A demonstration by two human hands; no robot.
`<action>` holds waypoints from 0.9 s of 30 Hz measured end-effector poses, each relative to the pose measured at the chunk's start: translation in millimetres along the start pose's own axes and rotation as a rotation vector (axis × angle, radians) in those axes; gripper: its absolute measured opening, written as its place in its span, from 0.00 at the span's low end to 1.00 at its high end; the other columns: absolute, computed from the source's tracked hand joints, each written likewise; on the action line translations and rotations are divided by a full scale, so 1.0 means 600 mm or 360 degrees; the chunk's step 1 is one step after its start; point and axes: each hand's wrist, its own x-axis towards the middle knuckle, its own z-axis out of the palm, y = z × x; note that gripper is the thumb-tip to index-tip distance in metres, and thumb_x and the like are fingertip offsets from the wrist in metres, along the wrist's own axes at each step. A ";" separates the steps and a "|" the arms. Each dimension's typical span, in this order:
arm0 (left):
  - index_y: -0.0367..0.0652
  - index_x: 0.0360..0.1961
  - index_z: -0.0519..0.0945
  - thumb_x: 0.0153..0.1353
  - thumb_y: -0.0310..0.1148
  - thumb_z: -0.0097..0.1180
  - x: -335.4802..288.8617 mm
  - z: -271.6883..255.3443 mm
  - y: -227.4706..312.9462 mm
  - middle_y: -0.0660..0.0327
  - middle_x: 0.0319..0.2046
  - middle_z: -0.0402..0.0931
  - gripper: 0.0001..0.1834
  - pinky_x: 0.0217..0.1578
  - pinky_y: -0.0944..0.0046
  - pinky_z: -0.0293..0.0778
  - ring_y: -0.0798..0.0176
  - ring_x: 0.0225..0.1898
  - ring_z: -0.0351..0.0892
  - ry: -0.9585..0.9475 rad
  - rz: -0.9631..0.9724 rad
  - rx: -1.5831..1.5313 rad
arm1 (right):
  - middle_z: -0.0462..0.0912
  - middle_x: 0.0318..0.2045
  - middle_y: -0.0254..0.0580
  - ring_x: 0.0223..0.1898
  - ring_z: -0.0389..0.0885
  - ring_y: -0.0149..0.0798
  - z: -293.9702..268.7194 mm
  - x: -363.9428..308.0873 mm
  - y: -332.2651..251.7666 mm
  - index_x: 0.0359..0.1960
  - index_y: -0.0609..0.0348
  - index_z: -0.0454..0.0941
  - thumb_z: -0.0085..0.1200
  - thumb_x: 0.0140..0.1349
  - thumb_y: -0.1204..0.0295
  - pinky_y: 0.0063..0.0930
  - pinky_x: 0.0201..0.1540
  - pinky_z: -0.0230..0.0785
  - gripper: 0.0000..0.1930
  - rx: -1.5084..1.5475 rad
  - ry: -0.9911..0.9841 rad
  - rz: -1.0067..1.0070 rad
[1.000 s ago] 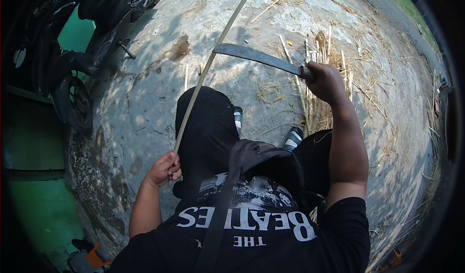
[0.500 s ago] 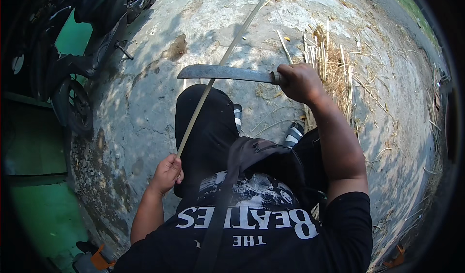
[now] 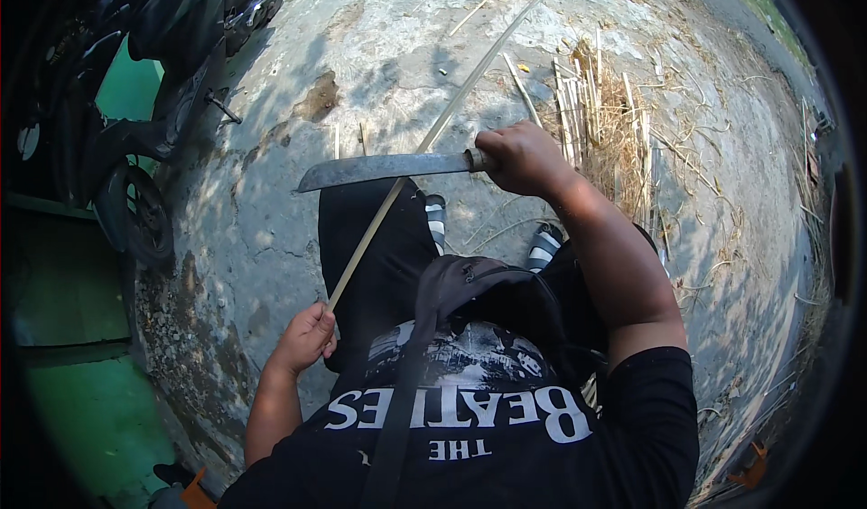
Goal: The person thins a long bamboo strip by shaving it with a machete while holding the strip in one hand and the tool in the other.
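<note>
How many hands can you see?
2. The left hand, lower down in the picture, holds a long pale strip. The right hand, higher up, grips the big knife. No others show.

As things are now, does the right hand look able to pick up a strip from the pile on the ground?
Probably not: the right hand is closed on the machete by its handle, so it seems not free to grasp anything from the pile of strips.
</note>
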 end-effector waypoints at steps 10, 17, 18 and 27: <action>0.43 0.35 0.71 0.77 0.50 0.50 -0.007 -0.013 -0.008 0.69 0.16 0.61 0.21 0.19 0.69 0.64 0.71 0.15 0.63 -0.0209 -0.0080 -0.0277 | 0.85 0.31 0.54 0.35 0.84 0.61 0.008 -0.007 0.075 0.40 0.52 0.82 0.64 0.61 0.60 0.52 0.39 0.74 0.12 0.0441 0.0229 0.1005; 0.43 0.35 0.73 0.75 0.51 0.53 -0.017 -0.003 -0.007 0.68 0.18 0.67 0.21 0.20 0.71 0.66 0.73 0.16 0.69 0.0066 -0.0023 0.0143 | 0.78 0.23 0.28 0.24 0.73 0.23 0.003 0.012 0.060 0.40 0.61 0.85 0.70 0.61 0.54 0.25 0.28 0.65 0.21 0.1622 0.0567 0.1215; 0.44 0.35 0.73 0.75 0.51 0.54 -0.016 -0.003 -0.010 0.68 0.18 0.68 0.21 0.20 0.71 0.66 0.74 0.17 0.69 0.0093 0.0005 0.0180 | 0.77 0.22 0.28 0.22 0.72 0.23 -0.003 0.012 0.056 0.40 0.61 0.84 0.70 0.62 0.55 0.24 0.26 0.63 0.20 0.1766 0.0585 0.1239; 0.43 0.31 0.75 0.74 0.49 0.57 -0.018 0.007 -0.022 0.70 0.14 0.69 0.21 0.19 0.71 0.65 0.76 0.16 0.69 0.0257 0.0178 0.0506 | 0.73 0.18 0.31 0.14 0.66 0.24 0.006 0.009 0.066 0.36 0.56 0.79 0.70 0.61 0.61 0.23 0.13 0.52 0.14 0.2105 0.0510 0.1378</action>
